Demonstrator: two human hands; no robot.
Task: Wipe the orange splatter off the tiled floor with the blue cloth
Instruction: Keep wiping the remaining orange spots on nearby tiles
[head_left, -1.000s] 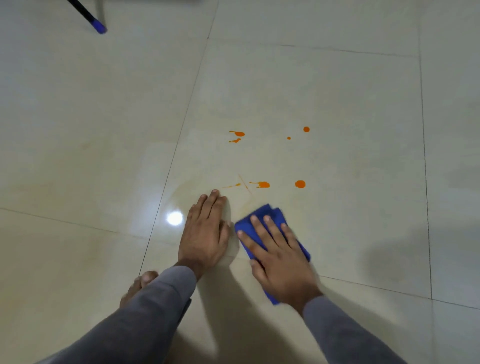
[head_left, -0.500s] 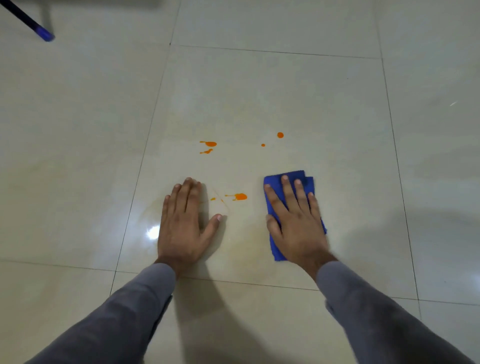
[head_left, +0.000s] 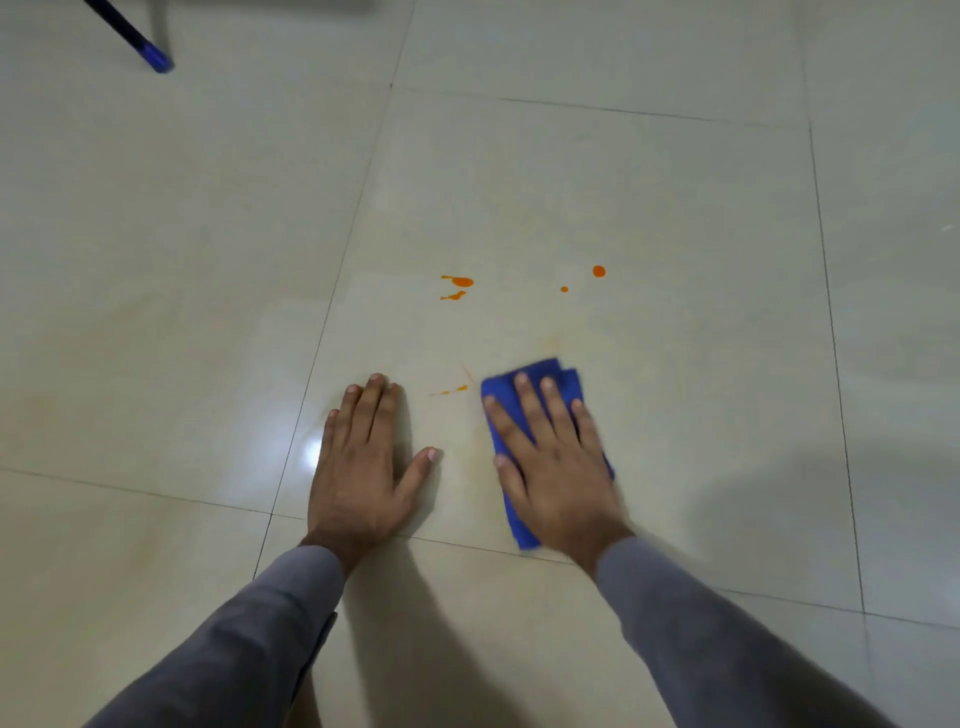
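Pressing the blue cloth (head_left: 535, 415) flat under the right hand (head_left: 558, 462), its fingers (head_left: 527, 397) spread, works best sweeping forward over the remaining orange splatter (head_left: 460, 283) while the left hand (head_left: 363, 462) braces open-palmed on the tiled floor (head_left: 649, 197).

The cloth (head_left: 540, 374) is deep blue, the splatter (head_left: 458, 281) bright orange on glossy cream tiles (head_left: 623, 197) with thin dark grout lines; both sleeves (head_left: 701, 623) are grey, and a black rod (head_left: 122, 31) ends in blue
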